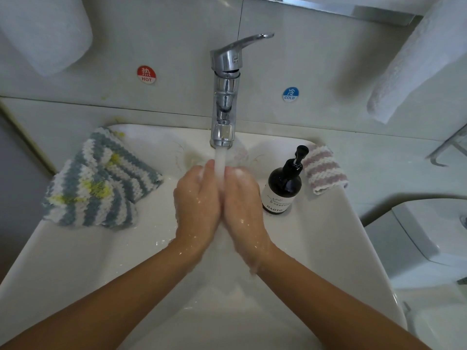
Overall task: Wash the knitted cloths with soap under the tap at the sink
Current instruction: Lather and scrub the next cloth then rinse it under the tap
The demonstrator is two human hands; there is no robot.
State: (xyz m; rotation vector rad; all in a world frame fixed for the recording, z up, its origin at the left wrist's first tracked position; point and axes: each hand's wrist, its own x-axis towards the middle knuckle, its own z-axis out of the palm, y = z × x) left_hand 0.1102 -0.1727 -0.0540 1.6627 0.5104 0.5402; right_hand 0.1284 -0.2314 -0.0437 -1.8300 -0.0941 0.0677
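Rinsing 2 wet hands under running tap (pixel 225 89), no cloth held.

L hand (pixel 197 198) & R hand (pixel 241 200) side by side in water stream (pixel 219 160), fingers straight, relaxed, grasping nothing. Blue/white/yellow knitted cloths (pixel 101 180) piled on sink (pixel 75 261) rim at L, apart from hands. Pink/white knitted cloth (pixel 324 170) on rim at R, just behind dark soap bottle (pixel 284 185). HOT sticker (pixel 146 74) & COLD sticker (pixel 290 94) on wall.
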